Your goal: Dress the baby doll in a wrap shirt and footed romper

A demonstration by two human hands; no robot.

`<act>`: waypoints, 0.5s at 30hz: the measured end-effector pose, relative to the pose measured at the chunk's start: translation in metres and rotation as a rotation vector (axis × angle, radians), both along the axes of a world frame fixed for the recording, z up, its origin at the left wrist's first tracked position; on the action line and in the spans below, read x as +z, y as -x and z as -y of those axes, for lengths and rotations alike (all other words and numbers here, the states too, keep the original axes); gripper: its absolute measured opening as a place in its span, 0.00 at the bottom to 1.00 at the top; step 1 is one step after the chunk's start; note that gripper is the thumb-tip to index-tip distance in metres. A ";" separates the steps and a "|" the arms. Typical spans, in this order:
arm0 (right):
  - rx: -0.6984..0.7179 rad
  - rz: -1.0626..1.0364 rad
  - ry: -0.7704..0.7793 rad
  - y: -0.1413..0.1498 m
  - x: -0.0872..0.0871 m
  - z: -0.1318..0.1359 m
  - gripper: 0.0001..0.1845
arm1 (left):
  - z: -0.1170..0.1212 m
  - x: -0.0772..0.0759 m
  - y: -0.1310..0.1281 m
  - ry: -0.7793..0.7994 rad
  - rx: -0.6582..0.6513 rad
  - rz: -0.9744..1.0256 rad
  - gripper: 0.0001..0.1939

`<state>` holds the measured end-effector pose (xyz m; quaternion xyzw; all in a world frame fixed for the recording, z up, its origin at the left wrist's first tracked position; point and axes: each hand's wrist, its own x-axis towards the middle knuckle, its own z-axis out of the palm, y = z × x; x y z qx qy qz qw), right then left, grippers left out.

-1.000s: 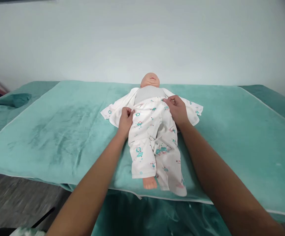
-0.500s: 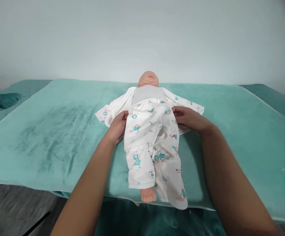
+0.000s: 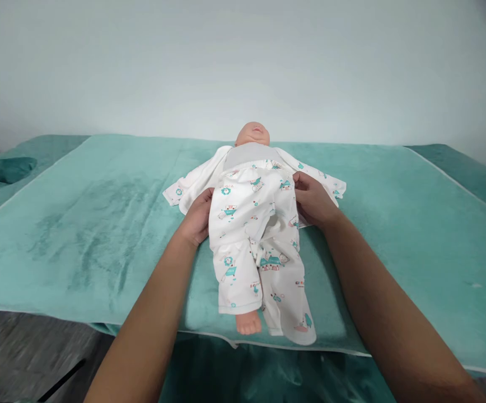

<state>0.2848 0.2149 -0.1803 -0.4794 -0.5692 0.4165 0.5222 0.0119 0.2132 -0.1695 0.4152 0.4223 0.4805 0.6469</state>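
A plain pale wall (image 3: 243, 67) fills the back, and below it the wide surface (image 3: 394, 252) runs nearly across from one side to the other, covered with a soft green cloth (image 3: 112, 229) that has a light edging and rubbed, darker patches on the person's left. At the left end lies a bunched fold of deeper green fabric (image 3: 5, 169), and beyond the lower left corner I can see a piece of grey floor (image 3: 24, 347). Two bare forearms (image 3: 146, 319) reach in from the near side. In the middle of the surface lies a doll (image 3: 248, 155), on its back, grey cloth chest upward, its top end toward the wall. White trousers (image 3: 241, 224) printed with small coloured pictures lie over it from the waist down, the leg on the person's right ending in a rounded flap near the front edge. A white shirt (image 3: 205, 174) spreads out from under the doll, a sleeve slanting away on either side. The right hand (image 3: 313, 202) has its grip closed on the side edge of the trousers; the left hand (image 3: 200, 215) is curled against the opposite edge, but its fingertips are hidden, so I cannot tell whether its grip pinches the cloth. Smaller are the doll's round head (image 3: 252, 133) and, smallest, one foot (image 3: 248, 323) poking out below the hem
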 end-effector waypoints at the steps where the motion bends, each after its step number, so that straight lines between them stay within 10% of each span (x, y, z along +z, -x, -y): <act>1: -0.030 -0.012 -0.021 0.003 0.000 -0.002 0.17 | 0.000 0.000 -0.002 0.001 0.030 -0.003 0.15; 9: -0.105 -0.121 -0.086 0.010 0.002 -0.003 0.13 | -0.006 -0.003 -0.011 -0.021 -0.018 0.054 0.15; 15: -0.227 0.086 -0.219 0.002 0.002 -0.002 0.02 | -0.005 -0.001 -0.013 -0.225 0.210 -0.159 0.14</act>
